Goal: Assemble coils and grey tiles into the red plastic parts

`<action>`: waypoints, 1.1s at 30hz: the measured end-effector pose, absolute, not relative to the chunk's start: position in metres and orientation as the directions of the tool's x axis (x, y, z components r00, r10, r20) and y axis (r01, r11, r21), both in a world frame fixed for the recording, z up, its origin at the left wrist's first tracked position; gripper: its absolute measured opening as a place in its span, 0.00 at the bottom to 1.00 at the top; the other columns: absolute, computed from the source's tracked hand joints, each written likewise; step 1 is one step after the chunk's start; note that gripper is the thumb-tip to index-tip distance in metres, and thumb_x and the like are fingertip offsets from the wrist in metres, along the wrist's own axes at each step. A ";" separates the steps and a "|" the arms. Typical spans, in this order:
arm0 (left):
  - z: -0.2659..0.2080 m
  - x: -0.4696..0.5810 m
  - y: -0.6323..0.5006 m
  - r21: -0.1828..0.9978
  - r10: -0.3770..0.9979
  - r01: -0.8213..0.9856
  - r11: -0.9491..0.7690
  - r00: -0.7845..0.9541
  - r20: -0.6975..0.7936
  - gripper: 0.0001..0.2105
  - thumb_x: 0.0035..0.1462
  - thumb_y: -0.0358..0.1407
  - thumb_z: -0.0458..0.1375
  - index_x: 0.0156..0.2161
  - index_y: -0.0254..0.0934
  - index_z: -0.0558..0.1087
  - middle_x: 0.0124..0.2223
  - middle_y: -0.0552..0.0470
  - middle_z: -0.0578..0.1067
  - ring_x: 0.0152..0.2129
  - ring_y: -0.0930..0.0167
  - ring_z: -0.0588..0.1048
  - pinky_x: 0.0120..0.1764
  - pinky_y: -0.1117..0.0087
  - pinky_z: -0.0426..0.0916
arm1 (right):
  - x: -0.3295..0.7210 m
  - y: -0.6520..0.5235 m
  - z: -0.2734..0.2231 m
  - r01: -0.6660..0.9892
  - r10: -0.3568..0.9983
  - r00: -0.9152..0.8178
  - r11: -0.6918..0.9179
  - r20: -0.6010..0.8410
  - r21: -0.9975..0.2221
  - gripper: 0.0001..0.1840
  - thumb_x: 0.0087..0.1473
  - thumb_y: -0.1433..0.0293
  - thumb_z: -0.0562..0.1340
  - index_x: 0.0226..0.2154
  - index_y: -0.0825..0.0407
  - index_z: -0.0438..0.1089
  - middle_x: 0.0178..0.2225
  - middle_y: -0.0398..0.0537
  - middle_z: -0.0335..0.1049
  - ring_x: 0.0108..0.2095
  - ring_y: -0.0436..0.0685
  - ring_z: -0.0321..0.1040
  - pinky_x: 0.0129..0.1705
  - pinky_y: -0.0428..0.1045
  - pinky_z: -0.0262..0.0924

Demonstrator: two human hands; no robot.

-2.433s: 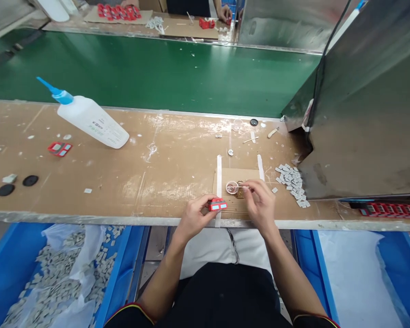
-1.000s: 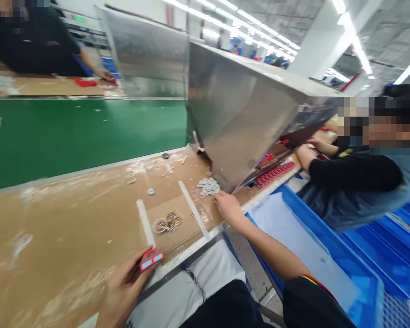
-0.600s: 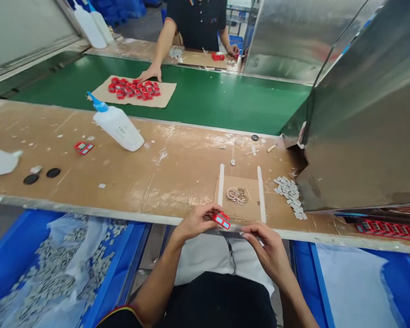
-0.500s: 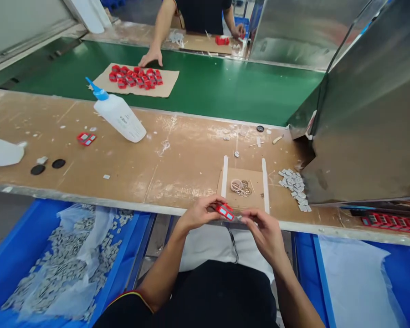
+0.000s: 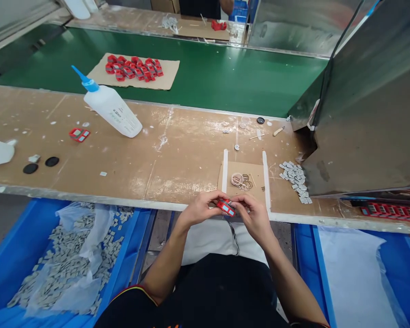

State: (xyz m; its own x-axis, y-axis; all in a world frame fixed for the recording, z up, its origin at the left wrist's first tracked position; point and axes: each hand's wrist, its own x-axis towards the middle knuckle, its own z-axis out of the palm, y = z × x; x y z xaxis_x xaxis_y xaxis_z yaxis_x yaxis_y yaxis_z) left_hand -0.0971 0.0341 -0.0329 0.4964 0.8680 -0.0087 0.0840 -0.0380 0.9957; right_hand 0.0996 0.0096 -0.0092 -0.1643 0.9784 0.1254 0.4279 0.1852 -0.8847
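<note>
My left hand (image 5: 205,208) is closed around one end of a small red bus-shaped piece (image 5: 227,209) with pale rectangles on its face, just over the table's front edge. My right hand (image 5: 253,214) pinches a small grey tile (image 5: 231,204) against the upper right side of that piece; the fingertips hide most of the tile. Just beyond the hands lies a cardboard pad (image 5: 256,171) between two white strips, bearing a small round tub (image 5: 237,178) and several metal rings (image 5: 248,183). A pile of grey tiles (image 5: 295,180) sits to the right.
A white squeeze bottle (image 5: 114,111) leans at the left, near another red piece (image 5: 79,134). Red pieces (image 5: 133,68) lie on cardboard over the green belt (image 5: 205,77). Blue bins (image 5: 123,255) flank my lap. A metal housing (image 5: 365,114) stands right. Another person (image 5: 200,8) is opposite.
My right hand has moved left, bringing the grey tile from beside the red piece up against it. The co-worker's hand has withdrawn from the red pieces on the belt.
</note>
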 end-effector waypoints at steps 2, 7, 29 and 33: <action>-0.034 -0.097 0.034 0.995 0.868 0.091 -0.045 0.497 -0.006 0.09 0.54 0.33 0.64 0.41 0.35 0.78 0.39 0.49 0.82 0.34 0.69 0.80 0.41 0.70 0.76 | 0.099 0.009 -0.009 0.463 0.973 -0.175 0.214 0.148 -0.860 0.09 0.62 0.68 0.60 0.32 0.50 0.75 0.30 0.47 0.75 0.30 0.54 0.71 0.31 0.48 0.65; -0.035 -0.097 0.033 0.992 0.874 0.110 -0.055 0.487 -0.005 0.08 0.53 0.31 0.62 0.40 0.35 0.77 0.37 0.50 0.81 0.33 0.70 0.80 0.40 0.71 0.75 | 0.094 0.000 -0.007 0.598 0.950 -0.200 0.312 0.239 -0.738 0.12 0.65 0.71 0.56 0.34 0.51 0.75 0.29 0.46 0.69 0.28 0.53 0.68 0.31 0.47 0.63; -0.032 -0.099 0.040 0.909 0.808 0.059 -0.413 0.485 0.336 0.12 0.58 0.40 0.66 0.45 0.39 0.77 0.47 0.43 0.79 0.46 0.63 0.76 0.51 0.60 0.69 | 0.097 -0.011 -0.022 0.199 0.992 -0.129 0.024 -0.001 -0.980 0.18 0.61 0.61 0.64 0.52 0.49 0.72 0.42 0.52 0.74 0.39 0.57 0.76 0.43 0.53 0.74; -0.030 -0.098 0.040 0.939 0.852 0.079 -0.334 0.452 0.265 0.05 0.63 0.35 0.61 0.41 0.37 0.78 0.45 0.44 0.79 0.45 0.64 0.76 0.50 0.61 0.70 | 0.105 -0.002 -0.013 0.391 0.976 -0.194 0.168 0.098 -0.905 0.17 0.62 0.64 0.64 0.53 0.48 0.73 0.39 0.50 0.72 0.37 0.57 0.73 0.41 0.53 0.72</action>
State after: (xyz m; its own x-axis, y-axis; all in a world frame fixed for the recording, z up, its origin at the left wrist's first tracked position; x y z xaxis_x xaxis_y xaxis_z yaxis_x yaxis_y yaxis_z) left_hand -0.0976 0.0396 -0.0297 0.4517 0.8520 0.2646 0.0790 -0.3336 0.9394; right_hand 0.1045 -0.0016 -0.0135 -0.1939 0.9761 0.0980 0.3905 0.1684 -0.9051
